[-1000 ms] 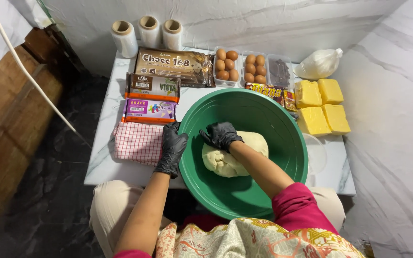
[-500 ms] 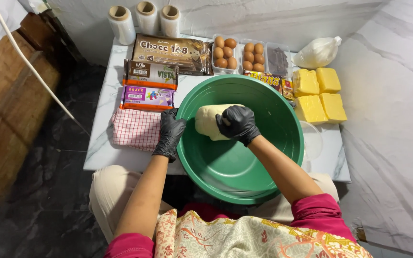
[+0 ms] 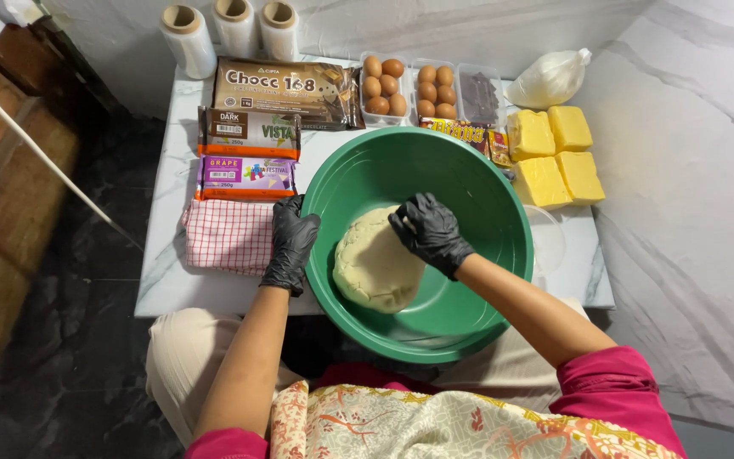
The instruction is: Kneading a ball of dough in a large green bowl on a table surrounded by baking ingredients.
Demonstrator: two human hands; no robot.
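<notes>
Where the white marble-look tabletop fills the middle of the frame, we log white veined walls behind and to the right, dark stone floor at lower left, and brown wooden boards at the left edge. Upper left of the frame: three rolls of clear film, standing on end in a row. Below them: one large brown chocolate package, one dark block pack with an orange edge, one purple block pack, one red-checked cloth, stacked down the left of the surface. Top centre: two clear tubs of brown eggs, one tub of dark pieces. Upper right: one tied white bag, four yellow blocks in a square. Centre: one green bowl, holding a pale dough lump on its floor, left of middle. Our left hand, black-gloved, is curled over the bowl's left rim and grips it. Our right hand, black-gloved, fingers bent and partly spread, presses down on the dough's upper right edge without enclosing it. Bottom of the frame: pink sleeves and a patterned apron.
</notes>
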